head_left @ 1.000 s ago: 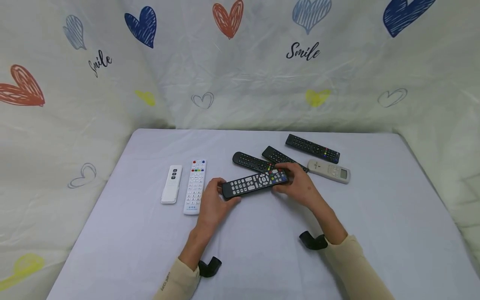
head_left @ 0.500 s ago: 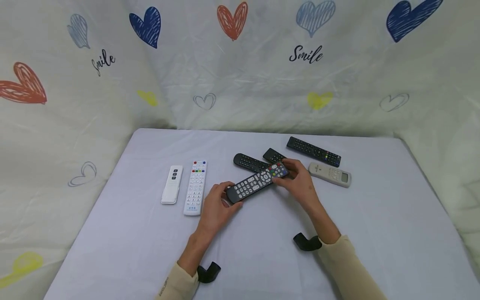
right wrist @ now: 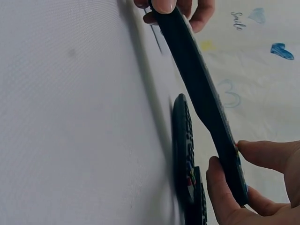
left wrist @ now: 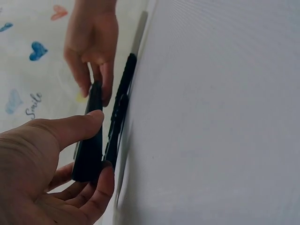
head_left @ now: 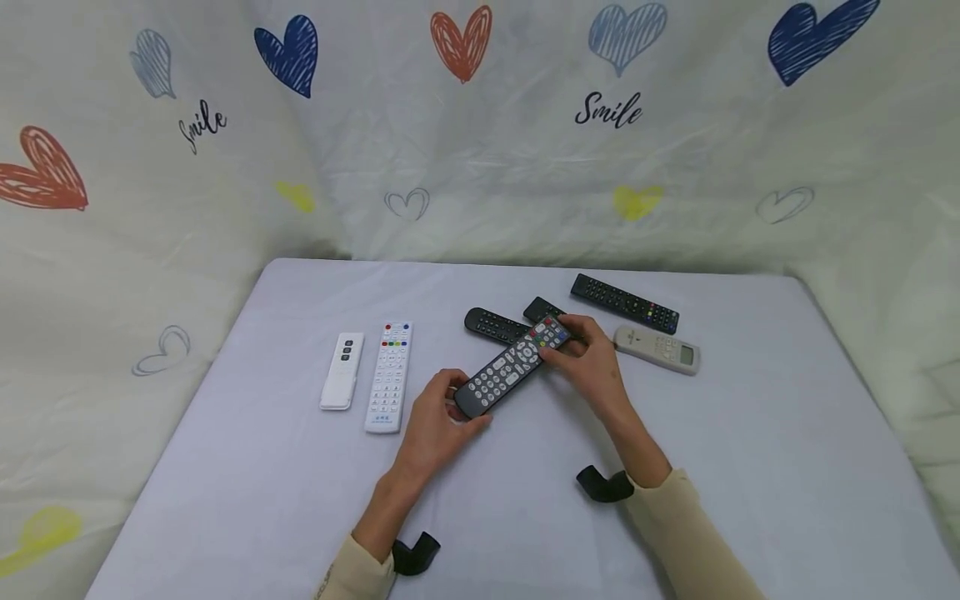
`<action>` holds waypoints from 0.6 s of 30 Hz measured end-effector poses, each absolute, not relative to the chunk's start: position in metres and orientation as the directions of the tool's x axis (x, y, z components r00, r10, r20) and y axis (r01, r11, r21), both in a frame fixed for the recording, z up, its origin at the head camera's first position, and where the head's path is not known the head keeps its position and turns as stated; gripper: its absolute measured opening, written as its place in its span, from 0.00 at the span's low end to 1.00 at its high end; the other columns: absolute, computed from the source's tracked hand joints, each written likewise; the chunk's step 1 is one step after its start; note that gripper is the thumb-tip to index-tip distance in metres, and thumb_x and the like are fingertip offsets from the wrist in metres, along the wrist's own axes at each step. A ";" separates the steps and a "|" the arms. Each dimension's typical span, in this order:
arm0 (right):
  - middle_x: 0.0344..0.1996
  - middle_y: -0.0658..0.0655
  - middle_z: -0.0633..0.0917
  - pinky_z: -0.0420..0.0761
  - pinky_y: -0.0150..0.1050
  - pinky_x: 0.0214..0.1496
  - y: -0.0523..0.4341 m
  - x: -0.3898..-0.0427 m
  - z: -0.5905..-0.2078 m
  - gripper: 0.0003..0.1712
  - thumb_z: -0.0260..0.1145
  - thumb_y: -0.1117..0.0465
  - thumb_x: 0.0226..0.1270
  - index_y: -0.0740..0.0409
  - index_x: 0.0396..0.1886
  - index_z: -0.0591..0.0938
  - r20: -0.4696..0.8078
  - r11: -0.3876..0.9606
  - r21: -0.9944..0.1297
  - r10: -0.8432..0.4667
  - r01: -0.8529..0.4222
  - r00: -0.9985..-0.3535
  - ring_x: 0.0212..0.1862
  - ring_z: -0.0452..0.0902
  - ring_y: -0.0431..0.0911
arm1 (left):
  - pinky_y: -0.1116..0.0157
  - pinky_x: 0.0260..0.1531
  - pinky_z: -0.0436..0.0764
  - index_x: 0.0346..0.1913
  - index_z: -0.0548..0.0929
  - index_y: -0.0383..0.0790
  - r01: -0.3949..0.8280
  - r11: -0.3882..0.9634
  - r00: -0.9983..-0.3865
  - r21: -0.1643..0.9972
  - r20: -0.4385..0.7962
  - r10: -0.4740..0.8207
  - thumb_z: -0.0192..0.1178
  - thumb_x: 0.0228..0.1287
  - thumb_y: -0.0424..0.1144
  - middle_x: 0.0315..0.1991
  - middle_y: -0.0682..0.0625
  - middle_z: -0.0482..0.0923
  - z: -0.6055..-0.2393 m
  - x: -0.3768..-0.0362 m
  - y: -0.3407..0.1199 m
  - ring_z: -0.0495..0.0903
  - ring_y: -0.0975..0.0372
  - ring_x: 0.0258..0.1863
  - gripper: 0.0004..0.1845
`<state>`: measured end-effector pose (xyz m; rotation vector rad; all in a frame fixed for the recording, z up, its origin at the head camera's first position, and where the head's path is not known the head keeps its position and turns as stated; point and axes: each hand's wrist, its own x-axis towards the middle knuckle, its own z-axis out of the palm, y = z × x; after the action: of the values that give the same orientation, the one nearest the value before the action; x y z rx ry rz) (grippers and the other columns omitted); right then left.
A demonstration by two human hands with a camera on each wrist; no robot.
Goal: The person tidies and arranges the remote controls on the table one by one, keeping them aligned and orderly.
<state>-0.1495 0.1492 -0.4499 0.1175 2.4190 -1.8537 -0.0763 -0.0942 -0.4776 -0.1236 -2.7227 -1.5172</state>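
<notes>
A black remote control (head_left: 510, 371) with pale buttons and some coloured ones is held slantwise above the table by both hands. My left hand (head_left: 435, 425) grips its lower left end, thumb on the near edge. At the upper right end, my right hand (head_left: 592, 362) pinches it between thumb and fingers. In the right wrist view the dark underside of the held remote (right wrist: 199, 89) shows a gap from the tabletop. Behind it lie two other black remotes, a round-ended one (head_left: 491, 323) and a second one (head_left: 542, 308), both partly covered by the held remote and right hand.
Left of the hands lie a small white remote (head_left: 342, 371) and a longer white remote (head_left: 389, 377). At the back right are a long black remote (head_left: 625, 302) and a beige remote with a small screen (head_left: 657, 348). A heart-printed cloth (head_left: 480, 150) hangs behind the white table (head_left: 517, 500).
The held black remote has turned counterclockwise to a steeper slant, its left end coming nearer. The right hand has shifted its hold, thumb now on the button side. Other remotes stay put.
</notes>
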 end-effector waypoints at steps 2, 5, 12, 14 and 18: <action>0.72 0.63 0.73 0.80 0.18 0.48 0.147 -0.150 -0.451 0.39 0.75 0.67 0.65 0.60 0.74 0.70 -0.111 0.251 -0.962 0.005 0.109 -0.994 0.68 0.78 0.58 | 0.71 0.39 0.84 0.61 0.76 0.39 0.083 0.523 -0.996 0.848 0.055 0.068 0.82 0.52 0.37 0.50 0.47 0.82 -0.477 -0.075 -0.094 0.80 0.62 0.43 0.35; 0.71 0.63 0.73 0.80 0.19 0.48 0.144 -0.152 -0.451 0.39 0.75 0.68 0.65 0.60 0.74 0.70 -0.099 0.237 -0.967 0.002 0.097 -0.995 0.68 0.78 0.59 | 0.70 0.40 0.85 0.62 0.75 0.38 0.085 0.518 -0.996 0.851 0.052 0.079 0.82 0.52 0.37 0.51 0.47 0.81 -0.476 -0.073 -0.094 0.79 0.61 0.44 0.36; 0.69 0.62 0.75 0.79 0.20 0.46 0.138 -0.155 -0.452 0.37 0.75 0.67 0.65 0.58 0.73 0.72 -0.085 0.253 -0.964 0.001 0.082 -0.996 0.65 0.80 0.57 | 0.68 0.44 0.86 0.68 0.76 0.43 0.110 0.534 -0.994 0.838 0.077 0.083 0.82 0.51 0.36 0.51 0.46 0.80 -0.475 -0.069 -0.093 0.79 0.61 0.47 0.39; 0.69 0.61 0.75 0.80 0.20 0.45 0.135 -0.156 -0.451 0.37 0.75 0.67 0.65 0.57 0.73 0.72 -0.083 0.250 -0.965 -0.002 0.080 -0.997 0.64 0.80 0.57 | 0.68 0.44 0.86 0.68 0.76 0.43 0.105 0.532 -0.994 0.840 0.075 0.078 0.82 0.51 0.36 0.51 0.46 0.80 -0.476 -0.067 -0.093 0.79 0.61 0.47 0.40; 0.70 0.61 0.76 0.81 0.21 0.44 0.130 -0.158 -0.449 0.38 0.75 0.68 0.65 0.59 0.73 0.72 -0.076 0.233 -0.970 -0.006 0.072 -0.997 0.63 0.81 0.57 | 0.68 0.44 0.86 0.69 0.75 0.42 0.092 0.525 -0.996 0.846 0.069 0.063 0.82 0.51 0.36 0.53 0.45 0.79 -0.477 -0.065 -0.093 0.80 0.59 0.50 0.41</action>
<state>-0.1578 0.1298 -0.4487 0.0648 2.4165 -1.9055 -0.0654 -0.0931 -0.4770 -0.1377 -2.7171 -1.5099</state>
